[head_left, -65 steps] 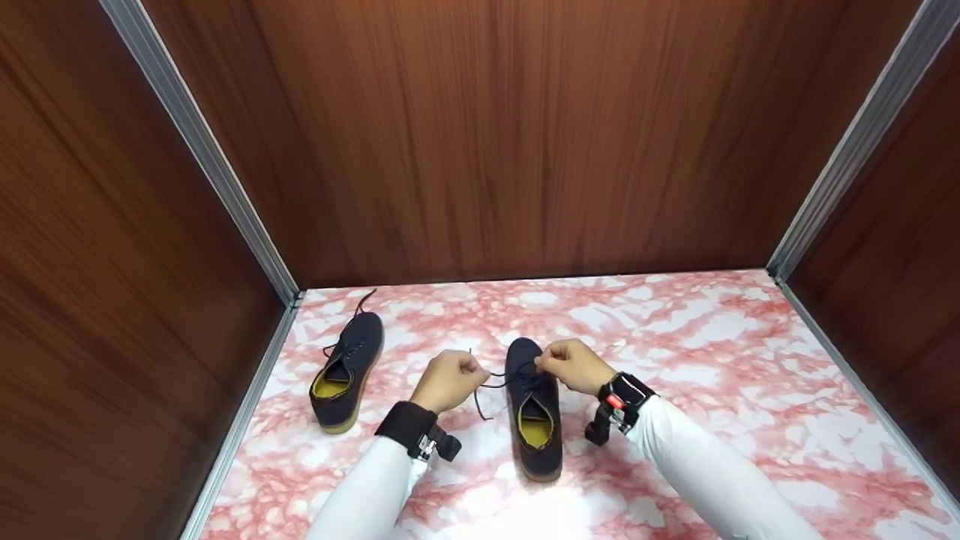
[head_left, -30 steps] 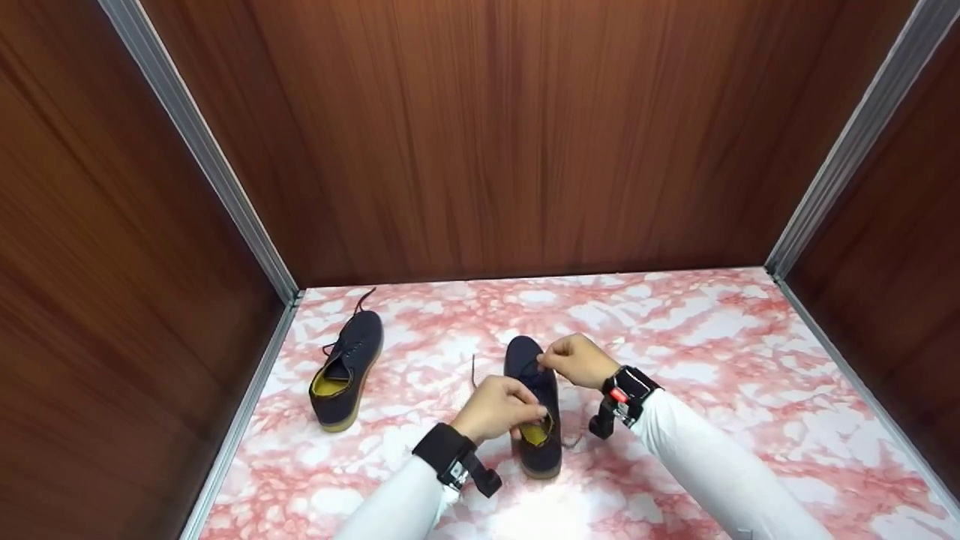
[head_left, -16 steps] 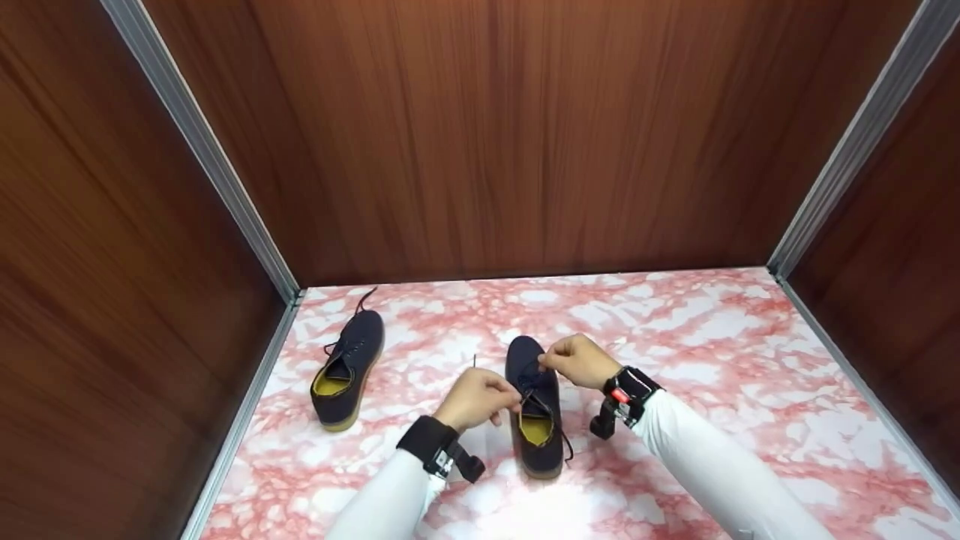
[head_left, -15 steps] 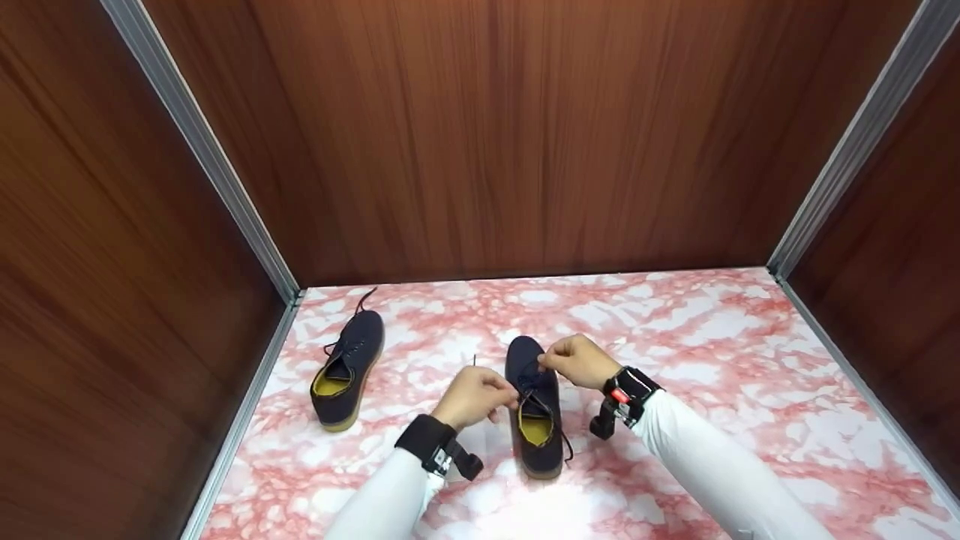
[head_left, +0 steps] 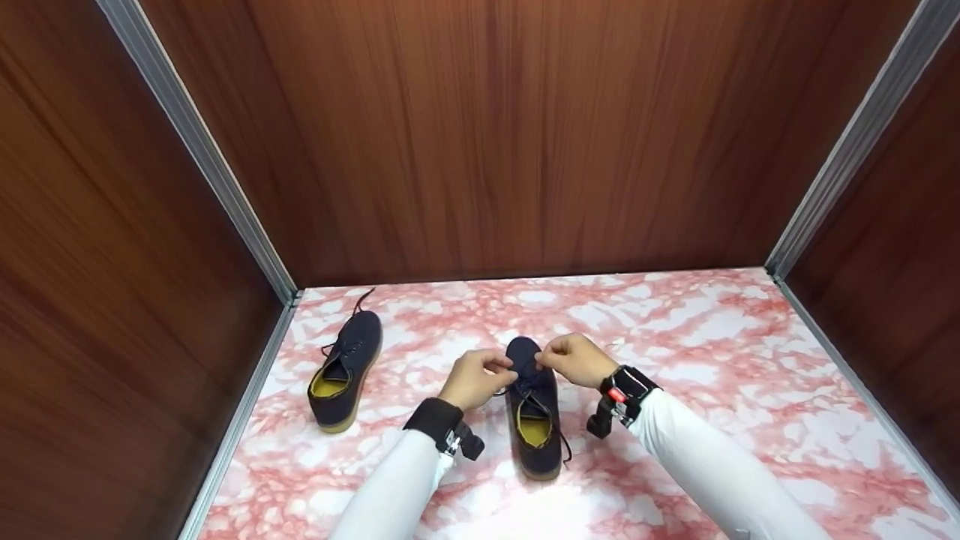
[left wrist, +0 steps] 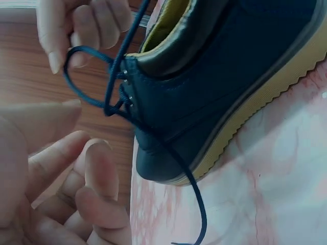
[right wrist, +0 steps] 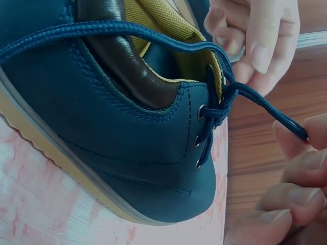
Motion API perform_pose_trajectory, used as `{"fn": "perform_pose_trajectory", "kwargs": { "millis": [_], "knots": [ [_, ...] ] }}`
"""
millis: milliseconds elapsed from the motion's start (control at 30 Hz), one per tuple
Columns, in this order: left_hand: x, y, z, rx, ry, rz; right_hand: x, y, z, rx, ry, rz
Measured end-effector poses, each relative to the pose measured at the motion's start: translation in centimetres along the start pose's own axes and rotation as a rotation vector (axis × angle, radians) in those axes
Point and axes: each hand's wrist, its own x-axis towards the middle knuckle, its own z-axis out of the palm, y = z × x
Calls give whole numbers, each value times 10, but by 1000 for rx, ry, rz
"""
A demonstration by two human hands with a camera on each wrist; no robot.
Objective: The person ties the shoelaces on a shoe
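A dark blue lace-up shoe (head_left: 541, 463) with a yellow lining and tan sole stands between my hands, toe pointing away. My right hand (head_left: 577, 361) pinches a loop of its shoelace (right wrist: 268, 108) between thumb and forefinger, just right of the eyelets. On the other side, my left hand (head_left: 471, 381) hovers by the laces with thumb and fingers apart and nothing between them, as the left wrist view shows. One lace end (left wrist: 198, 196) trails down the shoe's left side; another lace strand (right wrist: 102, 27) runs back over the opening and hangs off the right side.
A matching shoe (head_left: 337, 405) stands at the far left, its lace (head_left: 360, 301) stretching past the toe. Red-and-white marbled tabletop (head_left: 690, 450) lies beneath everything. Brown wood panels (head_left: 525, 135) with metal corner strips (head_left: 217, 161) enclose the back and sides.
My left hand draws a lace across the shoe's opening to the right side, lets it go, then moves forward beside the eyelets. The right hand keeps its pinch, nearly still.
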Motion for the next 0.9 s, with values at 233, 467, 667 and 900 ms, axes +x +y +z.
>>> {"fn": "perform_pose_trajectory", "kwargs": {
  "millis": [233, 467, 667, 900],
  "knots": [
    [2, 2, 10, 47, -26, -1, 3, -3, 1, 3, 17, 10],
    [1, 4, 14, 81, -14, 32, 5, -4, 2, -18, 41, 23],
    [1, 5, 19, 135, 0, 36, 7, -6, 3, -10, 61, 37],
    [1, 6, 24, 160, 18, 27, 9, -10, 4, -27, 72, 36]
  ]
}}
